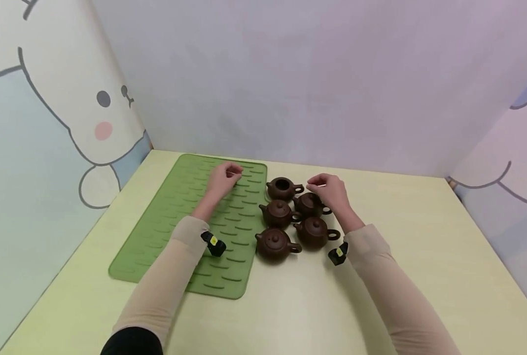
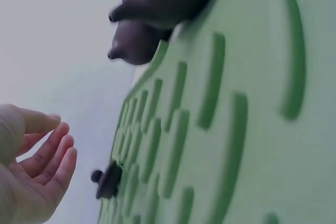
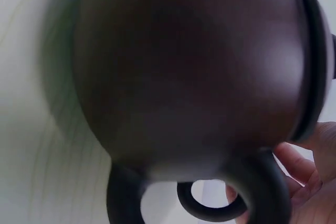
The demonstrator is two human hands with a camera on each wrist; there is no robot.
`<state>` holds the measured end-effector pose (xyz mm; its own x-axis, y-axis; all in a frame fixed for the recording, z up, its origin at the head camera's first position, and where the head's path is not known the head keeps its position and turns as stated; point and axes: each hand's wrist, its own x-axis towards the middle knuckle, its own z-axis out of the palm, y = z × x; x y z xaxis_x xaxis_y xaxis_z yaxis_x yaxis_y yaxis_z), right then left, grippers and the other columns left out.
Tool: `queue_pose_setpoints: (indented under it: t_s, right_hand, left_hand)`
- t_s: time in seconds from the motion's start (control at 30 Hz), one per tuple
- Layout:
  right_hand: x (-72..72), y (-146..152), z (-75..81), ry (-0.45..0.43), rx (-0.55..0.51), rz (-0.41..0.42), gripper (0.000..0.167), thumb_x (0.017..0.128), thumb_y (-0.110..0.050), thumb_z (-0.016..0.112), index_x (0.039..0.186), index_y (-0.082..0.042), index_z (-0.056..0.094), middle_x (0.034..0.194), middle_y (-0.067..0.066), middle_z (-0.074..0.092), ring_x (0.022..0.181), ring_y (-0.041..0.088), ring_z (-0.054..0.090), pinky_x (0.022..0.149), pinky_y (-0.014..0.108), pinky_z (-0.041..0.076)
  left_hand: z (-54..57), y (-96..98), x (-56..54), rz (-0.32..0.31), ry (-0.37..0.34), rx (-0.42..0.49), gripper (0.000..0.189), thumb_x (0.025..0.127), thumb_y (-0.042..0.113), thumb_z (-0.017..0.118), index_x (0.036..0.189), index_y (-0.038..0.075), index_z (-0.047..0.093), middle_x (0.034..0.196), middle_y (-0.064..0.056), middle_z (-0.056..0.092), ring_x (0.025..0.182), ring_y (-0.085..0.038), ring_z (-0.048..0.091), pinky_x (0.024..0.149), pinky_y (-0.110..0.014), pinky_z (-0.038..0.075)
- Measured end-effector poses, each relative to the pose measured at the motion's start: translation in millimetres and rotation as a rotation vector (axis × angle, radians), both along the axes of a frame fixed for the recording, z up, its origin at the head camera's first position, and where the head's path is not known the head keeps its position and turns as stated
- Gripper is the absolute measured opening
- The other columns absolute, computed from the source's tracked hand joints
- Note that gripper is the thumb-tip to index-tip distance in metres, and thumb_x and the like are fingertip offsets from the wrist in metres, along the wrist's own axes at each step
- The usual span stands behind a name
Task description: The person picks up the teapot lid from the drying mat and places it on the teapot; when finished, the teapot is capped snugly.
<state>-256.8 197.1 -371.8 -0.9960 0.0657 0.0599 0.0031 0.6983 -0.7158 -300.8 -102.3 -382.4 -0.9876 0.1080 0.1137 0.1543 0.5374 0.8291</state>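
My left hand [image 1: 223, 180] is above the green mat [image 1: 157, 231], fingers loosely bent, thumb near the fingertips, with nothing between them. In the left wrist view a small dark teapot lid [image 2: 108, 180] lies on the mat near that hand. At the back of the teapot group stands a brown teapot [image 1: 282, 189] without a lid. My right hand [image 1: 331, 191] hovers at the back-right lidded teapot [image 1: 308, 204], fingers bent and nothing visible in them. A large teapot body [image 3: 194, 77] partly hides this hand in the right wrist view.
Several lidded teapots stand close together beside the mat's right edge, among them a front-left one [image 1: 275, 245], a middle-left one [image 1: 276, 214] and a front-right one [image 1: 314, 232]. A wall [image 1: 290, 88] rises behind the pale yellow table [image 1: 423, 256].
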Motion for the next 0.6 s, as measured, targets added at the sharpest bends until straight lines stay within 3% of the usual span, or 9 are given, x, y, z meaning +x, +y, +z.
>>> queue_pose_setpoints:
  t_s: [0.17,0.37,0.6]
  right_hand:
    - [-3.3,-4,-6.1,-0.054,-0.01,0.016,0.026,0.095,-0.02,0.067,0.115,-0.004,0.072,0.121,0.017,0.071,0.116,0.034,0.063,0.098,0.046,0.051]
    - [-3.8,-4,-7.3,-0.067,-0.025,0.023,0.027,0.096,-0.021,0.065,0.115,-0.004,0.073,0.123,0.018,0.07,0.12,0.034,0.06,0.103,0.047,0.047]
    - [-5.8,-2,-5.9,-0.063,-0.018,0.046,0.026,0.096,-0.02,0.063,0.115,-0.004,0.073,0.123,0.018,0.069,0.122,0.034,0.059,0.104,0.048,0.047]
  left_hand:
    - [-10.4,-15.4,-3.8,0.061,-0.032,0.052,0.027,0.099,0.007,0.059,0.124,-0.001,0.064,0.127,-0.019,0.065,0.118,-0.035,0.061,0.101,-0.047,0.051]
    - [-17.6,-22.8,-7.4,0.092,-0.05,-0.005,0.025,0.097,0.005,0.062,0.12,-0.002,0.066,0.123,-0.022,0.066,0.116,-0.037,0.063,0.1,-0.048,0.052]
    - [-20.7,-25.0,-12.7,0.122,-0.108,0.003,0.024,0.096,0.004,0.063,0.119,0.0,0.067,0.123,-0.021,0.065,0.116,-0.036,0.061,0.1,-0.047,0.052]
